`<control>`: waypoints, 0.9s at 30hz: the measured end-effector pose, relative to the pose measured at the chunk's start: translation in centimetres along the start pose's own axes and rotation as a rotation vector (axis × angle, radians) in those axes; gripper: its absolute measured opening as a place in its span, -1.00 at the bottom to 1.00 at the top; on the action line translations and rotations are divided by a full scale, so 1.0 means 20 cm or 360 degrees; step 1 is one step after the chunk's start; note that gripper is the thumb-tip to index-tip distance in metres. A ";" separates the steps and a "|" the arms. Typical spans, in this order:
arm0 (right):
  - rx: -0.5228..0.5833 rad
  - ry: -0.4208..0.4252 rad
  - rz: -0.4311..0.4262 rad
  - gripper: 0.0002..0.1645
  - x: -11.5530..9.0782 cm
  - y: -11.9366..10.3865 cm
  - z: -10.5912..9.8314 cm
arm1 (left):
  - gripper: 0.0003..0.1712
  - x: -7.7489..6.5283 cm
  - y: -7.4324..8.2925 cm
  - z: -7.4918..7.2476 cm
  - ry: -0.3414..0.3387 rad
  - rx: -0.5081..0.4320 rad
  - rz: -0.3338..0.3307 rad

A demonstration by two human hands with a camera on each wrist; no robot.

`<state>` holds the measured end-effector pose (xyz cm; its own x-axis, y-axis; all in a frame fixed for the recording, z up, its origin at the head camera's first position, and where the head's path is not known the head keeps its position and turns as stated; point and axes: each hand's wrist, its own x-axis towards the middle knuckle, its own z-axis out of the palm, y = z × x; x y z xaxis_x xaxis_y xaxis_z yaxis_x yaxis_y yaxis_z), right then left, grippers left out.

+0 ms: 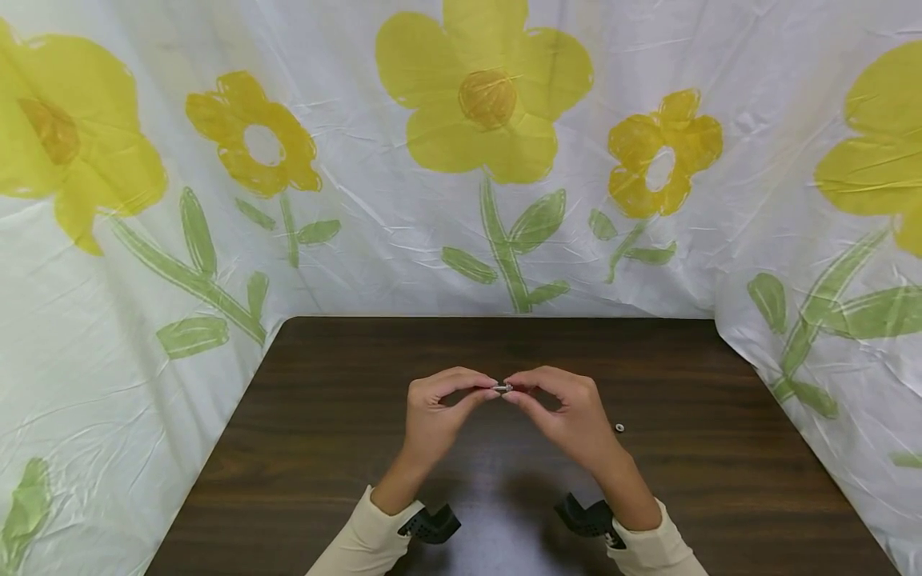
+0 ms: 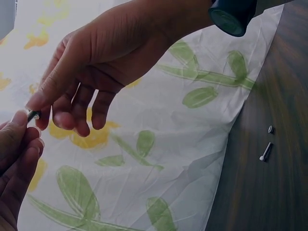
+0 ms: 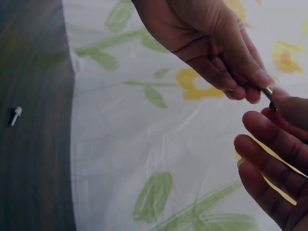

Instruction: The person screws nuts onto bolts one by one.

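Two hands: left hand [image 1: 432,412] and right hand [image 1: 579,412] pinching opposite ends of one small bolt [image 1: 502,388], fingertips nearly meeting.
Bolt axis: left to right, between the hands above the counter [image 1: 338,360]; neither nearer.
Bolt ends: largely covered by fingertips; threads too small to read.
Loose ring [image 1: 619,428]: on the counter, beside right forearm.

Table [image 1: 324,448]: dark brown, wood-grain top, far left corner rounded. White sheet [image 1: 374,240]: creased, hung behind far table edge, continuing along left and right sides. Large yellow flower [image 1: 432,64]: far centre of sheet, orange middle, green stem. Smaller left flower [image 1: 232,116], smaller right flower [image 1: 695,148]: white middles.
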<state>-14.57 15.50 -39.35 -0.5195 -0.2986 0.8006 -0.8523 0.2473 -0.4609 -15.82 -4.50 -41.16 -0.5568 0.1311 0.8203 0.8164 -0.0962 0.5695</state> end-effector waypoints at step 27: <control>0.0072 0.0052 -0.0051 -0.53 0.00 0.01 0.00 | -0.76 0.00 0.00 0.00 0.0008 -0.0011 -0.0010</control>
<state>-14.68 15.47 -39.41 -0.4904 -0.2751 0.8269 -0.8707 0.1959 -0.4512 -15.84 -4.46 -41.26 -0.5625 0.1266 0.8170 0.8119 -0.1019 0.5748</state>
